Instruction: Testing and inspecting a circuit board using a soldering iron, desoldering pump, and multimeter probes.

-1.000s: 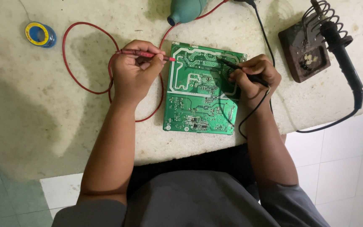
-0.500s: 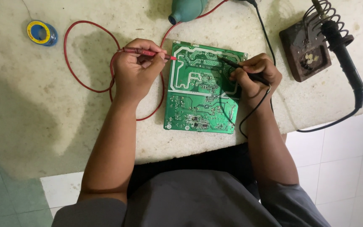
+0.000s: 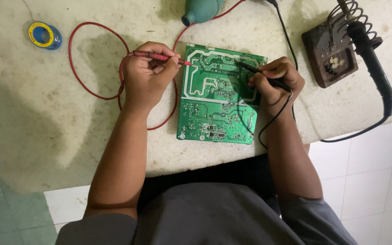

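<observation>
A green circuit board (image 3: 218, 97) is laid flat near the middle of a pale speckled worktop (image 3: 46, 118), solder side up. At the board's 9 o'clock the left hand (image 3: 147, 77) is closed around a red test probe (image 3: 159, 57), whose metal tip is brought to the board's upper left edge. At the board's 3 o'clock the right hand (image 3: 275, 84) is clenched on a black test probe (image 3: 255, 70), its tip set against the board's upper part (the exact contact spot is too small to be made out).

A red lead (image 3: 94, 59) is looped across the worktop at 9 o'clock of the left hand, and a black lead (image 3: 273, 120) is hung from the right hand past the board's right edge. At 12 o'clock of the board a teal rubber bulb (image 3: 200, 9) is seen. At 2 o'clock a soldering iron (image 3: 373, 63) is rested in a coil stand on a dark base (image 3: 327, 54). Far out at 10 o'clock a small solder spool (image 3: 44, 35) with a yellow rim is placed.
</observation>
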